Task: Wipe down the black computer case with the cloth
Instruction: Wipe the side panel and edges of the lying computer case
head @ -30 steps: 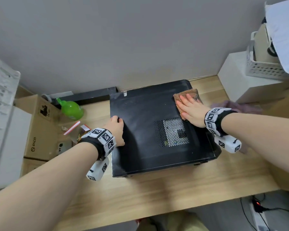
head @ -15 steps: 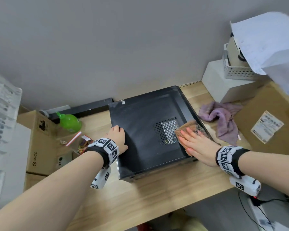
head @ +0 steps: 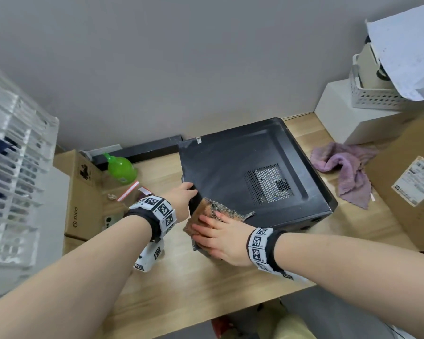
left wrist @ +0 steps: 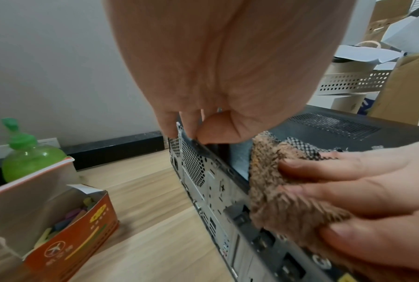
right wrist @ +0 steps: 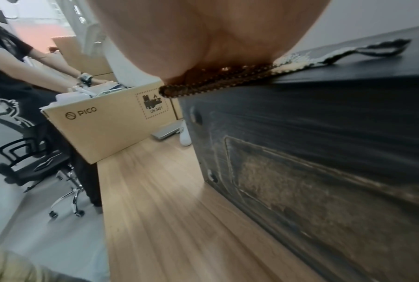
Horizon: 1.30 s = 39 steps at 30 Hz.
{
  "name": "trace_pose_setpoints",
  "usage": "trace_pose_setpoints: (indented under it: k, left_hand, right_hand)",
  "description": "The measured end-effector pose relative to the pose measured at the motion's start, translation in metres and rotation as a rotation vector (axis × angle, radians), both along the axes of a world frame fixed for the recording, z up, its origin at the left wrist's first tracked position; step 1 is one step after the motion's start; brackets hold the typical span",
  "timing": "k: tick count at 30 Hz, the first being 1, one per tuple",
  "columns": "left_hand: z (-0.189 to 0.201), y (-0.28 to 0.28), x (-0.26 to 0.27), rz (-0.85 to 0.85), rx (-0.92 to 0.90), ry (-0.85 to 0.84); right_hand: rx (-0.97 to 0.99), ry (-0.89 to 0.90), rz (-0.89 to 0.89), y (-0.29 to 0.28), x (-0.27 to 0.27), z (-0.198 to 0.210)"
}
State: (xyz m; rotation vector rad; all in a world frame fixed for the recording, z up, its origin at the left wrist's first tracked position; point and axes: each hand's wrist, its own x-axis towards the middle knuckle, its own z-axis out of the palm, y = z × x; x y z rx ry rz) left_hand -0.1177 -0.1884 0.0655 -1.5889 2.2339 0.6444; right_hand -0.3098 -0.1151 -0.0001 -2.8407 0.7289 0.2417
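Observation:
The black computer case [head: 240,167] lies flat on the wooden desk [head: 206,289], vent grille facing up. My left hand [head: 185,195] grips its left edge; in the left wrist view the fingers and thumb of that left hand [left wrist: 191,133] pinch the top rim of the perforated rear panel. My right hand [head: 206,228] presses a brown fuzzy cloth [head: 201,214] over the case's near left corner with fairly straight fingers [left wrist: 336,192]. The cloth [left wrist: 273,192] folds down over the rear panel. In the right wrist view the palm covers the cloth [right wrist: 215,85], and the dusty case side [right wrist: 312,162] fills the right.
A green spray bottle [head: 120,167] and a PICO cardboard box [head: 81,199] stand left of the case. An orange box of small items [left wrist: 71,238] sits by my left wrist. A purple cloth [head: 345,172], a cardboard box [head: 406,182] and a white basket [head: 375,96] are to the right.
My right hand has swept the cloth from the far right of the case top, along the right side, to the near left corner. My left hand now pinches the left edge.

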Motion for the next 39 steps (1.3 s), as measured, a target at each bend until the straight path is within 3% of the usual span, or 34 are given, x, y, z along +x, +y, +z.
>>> trace_pose_setpoints:
  k: [6, 10, 16, 22, 28, 33, 39]
  left_hand:
    - [-0.004, -0.005, -0.005, 0.050, 0.021, -0.059]
    - [-0.003, -0.009, -0.005, 0.040, 0.024, -0.067]
    - [-0.008, -0.012, -0.007, 0.064, 0.032, -0.067]
    - [-0.001, -0.030, -0.022, 0.013, 0.071, -0.262]
    - [0.000, -0.038, -0.051, -0.010, 0.084, -0.326]
    - [0.004, -0.043, -0.077, 0.002, 0.093, -0.328]
    - [-0.002, -0.039, -0.084, 0.021, 0.095, -0.420]
  right_hand:
    - [-0.048, 0.006, 0.193, -0.003, -0.037, -0.001]
    - [-0.009, 0.033, 0.221, -0.008, -0.063, -0.001]
    - [-0.036, 0.003, 0.255, -0.005, -0.017, -0.007]
    - [-0.060, -0.128, 0.207, -0.006, -0.016, -0.013]
    - [-0.085, -0.028, -0.004, -0.022, -0.111, -0.010]
    - [-0.054, 0.079, -0.292, -0.020, -0.206, -0.005]
    - [0.083, 0.066, -0.548, -0.010, -0.262, -0.005]
